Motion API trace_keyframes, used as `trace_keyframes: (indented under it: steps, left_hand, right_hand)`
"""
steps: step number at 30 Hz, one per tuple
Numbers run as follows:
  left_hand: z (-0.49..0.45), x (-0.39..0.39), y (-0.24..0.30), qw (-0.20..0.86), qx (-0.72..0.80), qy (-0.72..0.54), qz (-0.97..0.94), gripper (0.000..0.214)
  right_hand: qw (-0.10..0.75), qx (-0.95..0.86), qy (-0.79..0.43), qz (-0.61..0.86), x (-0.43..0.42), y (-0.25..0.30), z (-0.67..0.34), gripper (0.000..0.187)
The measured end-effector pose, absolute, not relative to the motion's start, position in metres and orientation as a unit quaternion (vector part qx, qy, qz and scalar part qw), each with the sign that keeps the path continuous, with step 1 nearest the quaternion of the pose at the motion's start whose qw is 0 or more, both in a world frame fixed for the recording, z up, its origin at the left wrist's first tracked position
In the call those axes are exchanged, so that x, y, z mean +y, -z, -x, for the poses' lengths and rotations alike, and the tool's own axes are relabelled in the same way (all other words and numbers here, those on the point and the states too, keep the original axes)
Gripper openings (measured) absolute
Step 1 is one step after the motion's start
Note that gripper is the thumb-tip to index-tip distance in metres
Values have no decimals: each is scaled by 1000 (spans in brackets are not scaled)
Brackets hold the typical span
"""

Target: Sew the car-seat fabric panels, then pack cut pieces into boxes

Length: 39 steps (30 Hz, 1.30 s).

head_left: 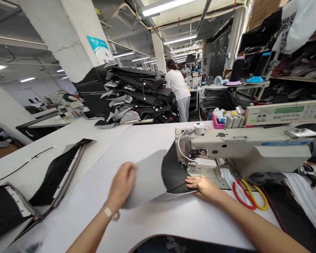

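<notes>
Well, what does the left hand (122,184) touch?

Its fingers curl behind the left edge of a grey fabric panel (147,179), which is lifted off the desk (76,225) and slightly blurred. I cannot tell whether they pinch it. A bandage strip (107,212) sits on that wrist.

And the right hand (204,188)?

Flat on a black curved panel (175,172), fingers slightly apart, clamped on nothing.

Position of the panels?

Near the middle of the desk, joined to each other along one edge as far as visible. The black one reaches under the needle area of the sewing machine (242,147).

Surroundings?

Red and yellow loops (250,195) lie just right of the right hand. Black cut pieces (55,179) lie at left. A tall stack of black and grey panels (137,95) rises beyond the desk, and a co-worker (177,88) stands far off, back turned.
</notes>
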<state>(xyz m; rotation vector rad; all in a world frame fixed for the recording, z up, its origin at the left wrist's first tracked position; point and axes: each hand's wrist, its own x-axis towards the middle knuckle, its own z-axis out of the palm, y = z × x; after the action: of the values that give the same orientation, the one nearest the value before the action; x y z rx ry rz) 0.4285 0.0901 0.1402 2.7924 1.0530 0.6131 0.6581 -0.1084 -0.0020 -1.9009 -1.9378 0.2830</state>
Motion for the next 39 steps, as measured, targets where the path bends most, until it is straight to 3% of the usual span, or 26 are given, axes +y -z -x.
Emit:
trace_keyframes:
  steps: [4,8,13,17,27,31,39]
  left_hand:
    - [-502,75,-108,-75,271,74,-957,35]
    - [-540,65,-81,-97,188,144,-967,26]
    - [-537,63,-73,-16,120,282,-952,86]
    - [-529,64,-66,-42,93,293,-951,102]
    - [-525,40,-56,-100,95,300,-944,87]
    - [-524,28,-43,-165,182,241,-939,61]
    - [-546,11,-51,-189,180,110,-959,44]
  right_hand:
    - [233,-689,-102,678,-109,9,-662,48]
    - [263,-689,-112,666,-111,11,-668,50]
    - [285,-701,-136,639,-115,11,-680,52]
    - [301,-704,-141,628,-117,11,-684,53]
    - [301,-704,-127,630,-114,13,-681,48]
    - [306,-701,-134,630,-114,14,-682,47]
    - [314,-683,-175,636,-116,10,-687,52]
